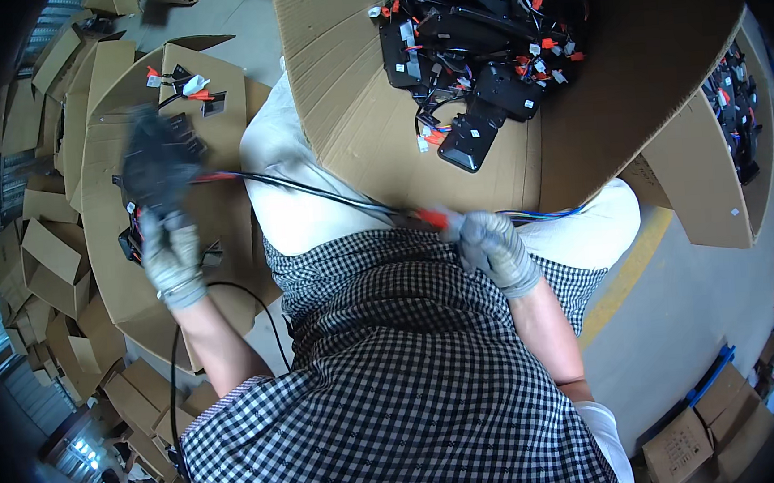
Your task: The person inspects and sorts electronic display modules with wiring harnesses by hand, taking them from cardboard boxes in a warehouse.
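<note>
My left hand (pixel 173 261), in a pale work glove, grips the lower edge of a black electronic unit (pixel 159 159), which is smeared by motion. Black cables (pixel 312 191) with some red run from this unit across my lap to the right. Closed round their far end, my gloved right hand (pixel 493 250) holds the wires by a red connector (pixel 433 218). Beyond that hand, blue and green wires (pixel 542 215) stick out over my right thigh. Part of the connector is hidden by the fingers.
A large cardboard box (pixel 341 92) tilts toward me, with many black units (pixel 509 89) and connectors inside. To the left, an open carton (pixel 109 252) holds more such units. Another filled carton (pixel 714 174) stands at right. A thin black cable (pixel 174 382) hangs beside my left arm.
</note>
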